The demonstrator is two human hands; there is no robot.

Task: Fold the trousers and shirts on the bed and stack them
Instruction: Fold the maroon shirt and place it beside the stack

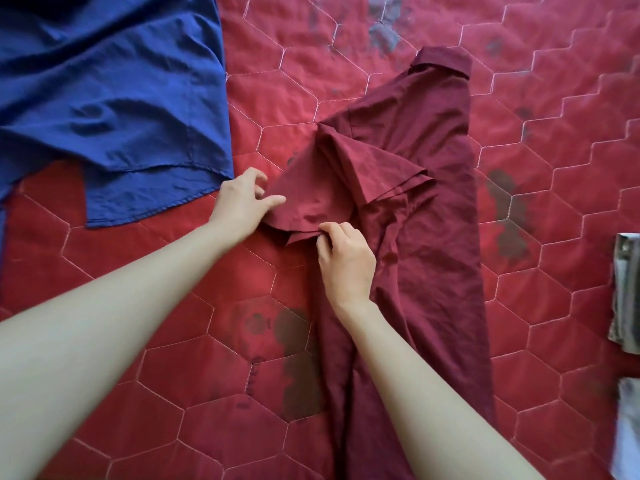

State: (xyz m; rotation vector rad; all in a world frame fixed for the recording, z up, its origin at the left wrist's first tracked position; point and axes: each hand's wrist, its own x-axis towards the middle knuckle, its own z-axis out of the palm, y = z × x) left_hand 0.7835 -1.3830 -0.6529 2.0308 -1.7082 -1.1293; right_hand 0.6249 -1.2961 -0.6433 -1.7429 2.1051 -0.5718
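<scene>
One maroon shirt sleeve [313, 199], pinched by right hand [346, 261], touches left hand [244, 200].

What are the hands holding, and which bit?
The right hand pinches the maroon shirt by its sleeve hem; the left hand touches the sleeve's edge, grip unclear.

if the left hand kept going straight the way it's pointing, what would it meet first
The folded-over sleeve of the maroon shirt: the left hand points right at it, thumb seemingly already at its hem, though blur hides contact.
</scene>
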